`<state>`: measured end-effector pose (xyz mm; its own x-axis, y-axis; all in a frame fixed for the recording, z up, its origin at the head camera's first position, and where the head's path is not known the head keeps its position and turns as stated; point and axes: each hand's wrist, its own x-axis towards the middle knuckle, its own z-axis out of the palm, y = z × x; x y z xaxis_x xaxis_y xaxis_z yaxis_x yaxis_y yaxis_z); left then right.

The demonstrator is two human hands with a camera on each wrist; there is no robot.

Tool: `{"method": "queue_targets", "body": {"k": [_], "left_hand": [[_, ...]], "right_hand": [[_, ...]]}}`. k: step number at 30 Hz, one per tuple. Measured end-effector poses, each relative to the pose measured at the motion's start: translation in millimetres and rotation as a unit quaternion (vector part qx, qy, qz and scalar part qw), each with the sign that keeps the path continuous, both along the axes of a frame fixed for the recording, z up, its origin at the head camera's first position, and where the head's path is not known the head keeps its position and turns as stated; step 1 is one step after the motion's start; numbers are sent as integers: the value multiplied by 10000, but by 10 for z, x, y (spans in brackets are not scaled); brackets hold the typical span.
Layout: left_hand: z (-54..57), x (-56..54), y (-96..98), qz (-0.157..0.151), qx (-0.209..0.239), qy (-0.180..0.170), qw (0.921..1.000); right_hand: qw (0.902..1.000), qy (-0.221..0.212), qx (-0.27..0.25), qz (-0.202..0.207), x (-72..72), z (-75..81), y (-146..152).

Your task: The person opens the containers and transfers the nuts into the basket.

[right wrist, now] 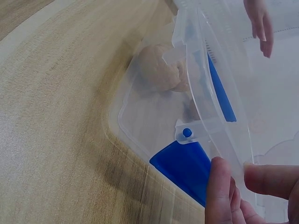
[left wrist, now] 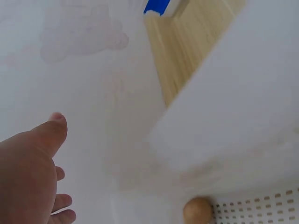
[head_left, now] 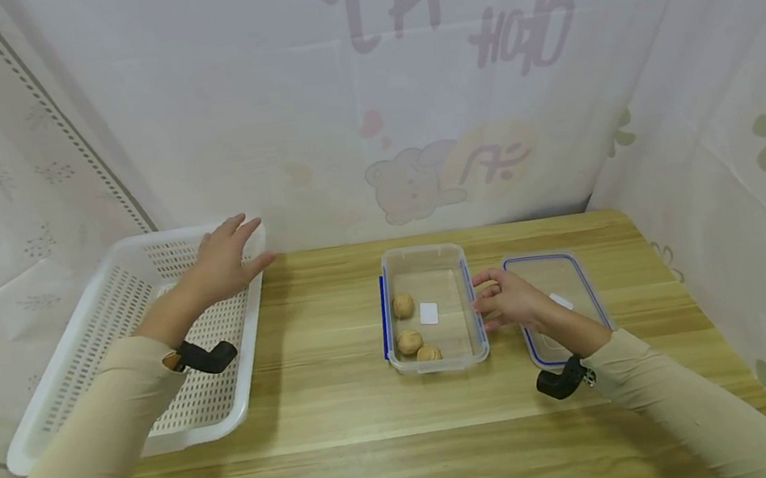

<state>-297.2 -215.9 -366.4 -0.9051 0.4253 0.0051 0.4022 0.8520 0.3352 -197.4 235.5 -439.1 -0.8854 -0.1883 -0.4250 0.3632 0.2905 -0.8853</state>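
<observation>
A clear food storage box (head_left: 441,262) with blue clips stands on the table. Three walnuts (head_left: 410,341) lie along its left and near sides, and a white label shows on its bottom. At its right wall is my right hand (head_left: 507,299); in the right wrist view the rim passes between thumb (right wrist: 268,179) and fingers (right wrist: 217,191), which pinch it. My left hand (head_left: 220,262) hovers over the far right part of the white plastic basket (head_left: 255,322), fingers extended and holding nothing. Another walnut (left wrist: 197,211) lies in the basket in the left wrist view.
The box's clear lid (head_left: 556,268), with a blue seal, lies on the wooden table (head_left: 351,431) to the right, partly under my right forearm. Printed curtains (head_left: 291,105) hang behind the table and at both sides. Each wrist wears a black camera mount (head_left: 208,356).
</observation>
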Motion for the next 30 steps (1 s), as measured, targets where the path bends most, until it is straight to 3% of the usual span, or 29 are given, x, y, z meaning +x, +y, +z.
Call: {"method": "queue_targets", "body": {"k": [19, 30], "left_hand": [[27, 152, 792, -1113, -328, 136, 9931], [-21, 210, 1237, -1922, -204, 322, 9806]], "right_hand": [[10000, 10, -10, 39, 6, -9, 1], [10000, 17, -1, 60, 0, -15, -2]]}}
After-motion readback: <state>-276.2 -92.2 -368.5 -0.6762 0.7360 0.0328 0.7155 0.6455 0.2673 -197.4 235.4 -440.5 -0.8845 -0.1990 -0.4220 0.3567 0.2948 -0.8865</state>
